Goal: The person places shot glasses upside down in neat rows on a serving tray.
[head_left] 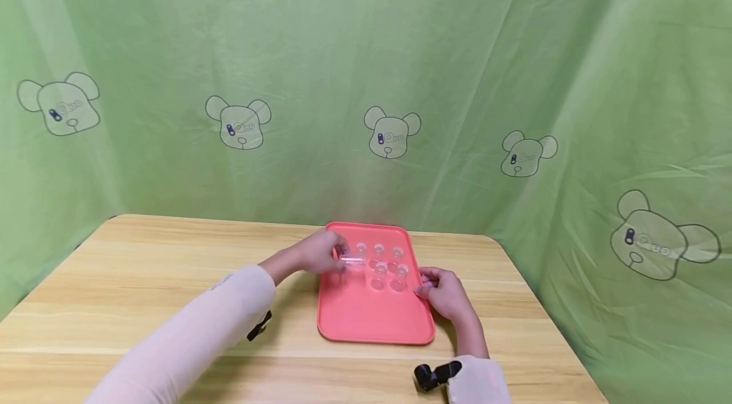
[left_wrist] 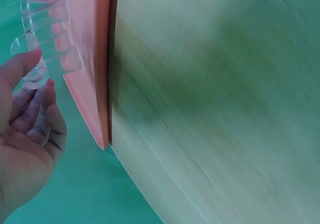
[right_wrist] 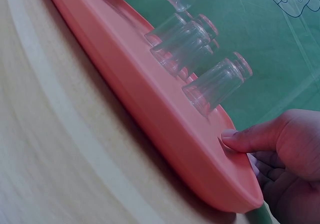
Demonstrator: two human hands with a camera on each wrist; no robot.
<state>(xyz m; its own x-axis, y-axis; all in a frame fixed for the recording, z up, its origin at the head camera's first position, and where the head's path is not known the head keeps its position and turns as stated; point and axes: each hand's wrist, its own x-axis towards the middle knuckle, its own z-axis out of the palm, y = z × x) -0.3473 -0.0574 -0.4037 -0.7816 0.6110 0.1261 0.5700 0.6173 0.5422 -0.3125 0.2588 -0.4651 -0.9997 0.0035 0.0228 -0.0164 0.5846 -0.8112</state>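
Note:
In the head view my left hand (head_left: 323, 253) pinches a small clear cup (head_left: 353, 259), which lies sideways over the left part of the red tray (head_left: 374, 321). The left wrist view shows the thumb and fingers of the left hand (left_wrist: 32, 129) on the held cup (left_wrist: 30, 77). Several more clear cups (head_left: 398, 280) stand in rows on the tray, right of the held one. At the tray's right edge, my right hand (head_left: 448, 295) grips the rim; up close, the right hand (right_wrist: 295, 149) has its thumb over the top surface.
Under the tray lies a light wooden table (head_left: 189, 251). Green cloth (head_left: 320, 61) printed with bear heads hangs behind it and at both sides. A black wrist camera (head_left: 434, 375) is strapped at the right sleeve.

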